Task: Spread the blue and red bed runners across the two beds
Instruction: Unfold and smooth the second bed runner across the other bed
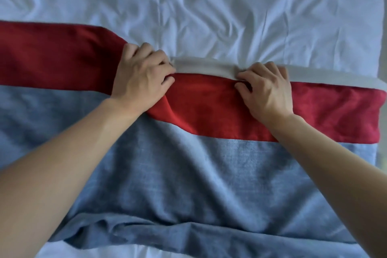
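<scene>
A: Runner position?
B: Bed runner [209, 153] lay across the white sheet [209, 6], red band farthest from the camera.
A: Grips?
B: Left hand [142, 77] and right hand [266, 88] both pinched the red band's folded edge.

Single head view, worn high above bed [209, 6], aimed steeply down and forward. Bed seen close, filling nearly whole frame; right edge caught at frame right. Both forearms seen entering from lower corners. No second view shared.

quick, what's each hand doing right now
Left hand: closed, pinching the far edge of the bed runner.
Right hand: closed, pinching the same edge.
</scene>
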{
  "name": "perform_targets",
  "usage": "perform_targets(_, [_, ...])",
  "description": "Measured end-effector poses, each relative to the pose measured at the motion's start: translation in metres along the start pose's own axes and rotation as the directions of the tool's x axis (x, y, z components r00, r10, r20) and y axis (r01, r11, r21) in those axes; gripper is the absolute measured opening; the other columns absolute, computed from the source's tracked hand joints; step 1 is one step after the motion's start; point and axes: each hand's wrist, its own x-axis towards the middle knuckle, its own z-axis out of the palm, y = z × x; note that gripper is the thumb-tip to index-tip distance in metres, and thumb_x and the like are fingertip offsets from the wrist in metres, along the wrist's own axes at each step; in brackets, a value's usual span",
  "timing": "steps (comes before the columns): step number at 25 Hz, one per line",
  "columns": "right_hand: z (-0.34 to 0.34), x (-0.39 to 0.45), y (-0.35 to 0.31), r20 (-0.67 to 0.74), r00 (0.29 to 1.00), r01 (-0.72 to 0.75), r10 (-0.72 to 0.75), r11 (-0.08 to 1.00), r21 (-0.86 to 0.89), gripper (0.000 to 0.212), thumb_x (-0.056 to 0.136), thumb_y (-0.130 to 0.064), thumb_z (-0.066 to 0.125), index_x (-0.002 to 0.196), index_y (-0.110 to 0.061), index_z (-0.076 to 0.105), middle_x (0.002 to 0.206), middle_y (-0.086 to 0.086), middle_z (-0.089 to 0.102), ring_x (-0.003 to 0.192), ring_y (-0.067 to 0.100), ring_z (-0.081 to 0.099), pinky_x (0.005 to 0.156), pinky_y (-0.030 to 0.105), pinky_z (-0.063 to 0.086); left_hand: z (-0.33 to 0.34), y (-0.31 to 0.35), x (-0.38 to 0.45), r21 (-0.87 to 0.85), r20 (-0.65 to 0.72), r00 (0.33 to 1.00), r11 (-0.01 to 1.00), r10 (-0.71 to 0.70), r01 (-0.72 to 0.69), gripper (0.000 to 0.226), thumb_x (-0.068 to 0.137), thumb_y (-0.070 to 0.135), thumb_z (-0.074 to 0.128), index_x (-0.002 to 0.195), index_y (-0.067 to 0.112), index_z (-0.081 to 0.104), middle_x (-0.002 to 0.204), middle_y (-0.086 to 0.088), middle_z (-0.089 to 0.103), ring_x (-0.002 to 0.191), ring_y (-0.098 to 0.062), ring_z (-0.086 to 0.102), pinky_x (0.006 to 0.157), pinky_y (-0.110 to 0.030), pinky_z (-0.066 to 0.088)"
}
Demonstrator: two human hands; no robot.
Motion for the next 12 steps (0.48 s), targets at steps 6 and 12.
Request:
perform_targets(6, [0.002, 0.008, -0.005, -0.013, 0.997, 0.070, -0.071, 0.994, -0.079, 0.016, 0.093, -0.018, 0.061, 0.081, -0.013, 0.071, 0.080, 0.003, 0.063, 0.078, 0.029, 0.058, 0.083, 0.040, 0.040, 0.009, -0.002, 0.012, 0.059, 0.006, 0.999, 0.997, 0.042, -0.042, 0.028, 0.096, 0.018, 0.050, 0.073, 0.017, 0.066, 0.073, 0.001, 0.060, 0.076, -0.025, 0.053, 0.074, -0.039, 0.032])
perform_targets(12, [-0.015, 0.001, -0.009, -0.106, 0.993, -0.058, 0.052, 0.997, -0.058, 0.011, 0.095, -0.018, 0.058, 0.089, -0.009, 0.062, 0.087, 0.009, 0.063, 0.084, 0.034, 0.057, 0.088, 0.044, 0.038, -0.001, -0.016, -0.001, -0.097, 0.059, 0.997, 0.994, 0.059, -0.053, 0.023, 0.093, 0.035, 0.055, 0.103, 0.018, 0.066, 0.099, 0.001, 0.066, 0.091, -0.025, 0.057, 0.080, -0.041, 0.038])
